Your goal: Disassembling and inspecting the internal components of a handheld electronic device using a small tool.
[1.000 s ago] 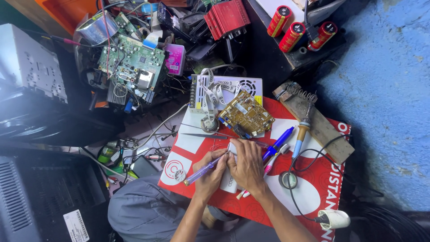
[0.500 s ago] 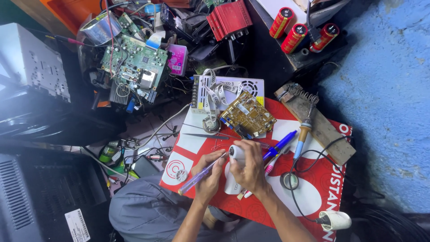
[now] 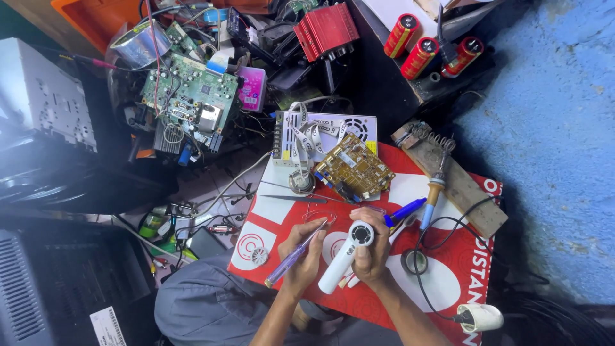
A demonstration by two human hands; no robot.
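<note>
My right hand (image 3: 377,255) grips a white hand-held device with a round head (image 3: 344,259), its head pointing away from me and its handle slanting down to the left. My left hand (image 3: 300,255) holds a thin purple screwdriver (image 3: 286,268) just left of the device, tip toward the device's head. Both hands hover over a red and white printed board (image 3: 448,269) that serves as the work surface. A yellow circuit board (image 3: 353,172) lies just beyond my hands.
A soldering iron (image 3: 433,192) leans on a wooden stand (image 3: 464,195), with a blue pen (image 3: 405,211) beside it. A perforated metal box (image 3: 323,131), a green circuit board (image 3: 192,102), red cylinders (image 3: 419,54) and tangled wires crowd the far side. A white plug (image 3: 480,317) lies near right.
The white device, mostly covered by my hands a second ago, now shows in full in my right hand. The screwdriver has swung closer to its head.
</note>
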